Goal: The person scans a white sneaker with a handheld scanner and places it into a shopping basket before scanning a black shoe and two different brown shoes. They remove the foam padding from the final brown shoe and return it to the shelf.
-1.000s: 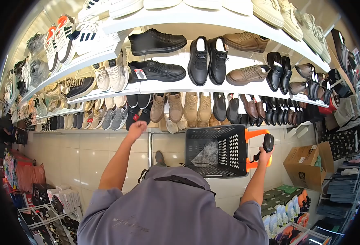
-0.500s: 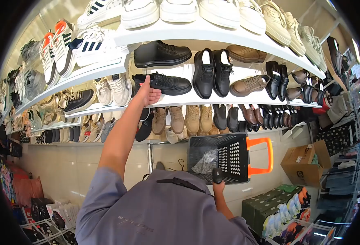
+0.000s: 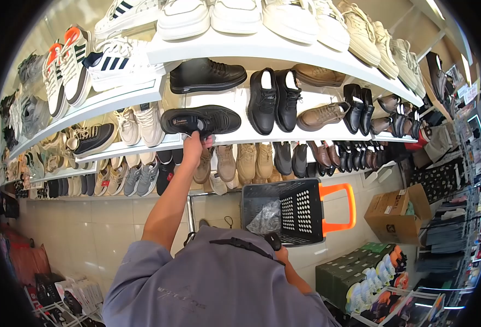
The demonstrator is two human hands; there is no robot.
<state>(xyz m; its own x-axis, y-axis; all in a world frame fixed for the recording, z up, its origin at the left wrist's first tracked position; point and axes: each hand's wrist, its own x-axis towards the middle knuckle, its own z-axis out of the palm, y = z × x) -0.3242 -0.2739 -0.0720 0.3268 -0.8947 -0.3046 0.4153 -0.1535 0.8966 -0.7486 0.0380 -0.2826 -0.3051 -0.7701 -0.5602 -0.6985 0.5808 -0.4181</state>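
Head view: I'm watching remotely, and the left hand (image 3: 197, 144) is reaching to the middle white shelf (image 3: 316, 136), left of scene centre. It's pinching a black lace-up shoe with a dark printed insole (image 3: 224, 119) by the near side of its collar, fingers curling below. The shoe is lying tipped, its opening facing me, toe pointing right; I can't tell whether its sole is touching the shelf.

The right hand (image 3: 282, 255) is closing around a black handheld device (image 3: 273, 241), near and low, beside the near side of a black plastic basket with round holes (image 3: 296, 214). Exact finger placement there, I can't tell.

Around the shoe: a black high-cut lace-up shoe (image 3: 207, 76) is sitting just beyond it, a pair of upright black lace-up shoes (image 3: 262, 103) is standing just right, and a brown lace-up shoe (image 3: 323, 116) is lying farther right. Tan lace-up shoes (image 3: 246, 163) are lining the row below; chunky white sneakers (image 3: 183, 19) are filling the shelf above.

The basket is holding crumpled clear plastic (image 3: 265, 218), its orange handle (image 3: 352, 207) pointing right. An open brown cardboard box (image 3: 393, 215) is standing on the floor at right.
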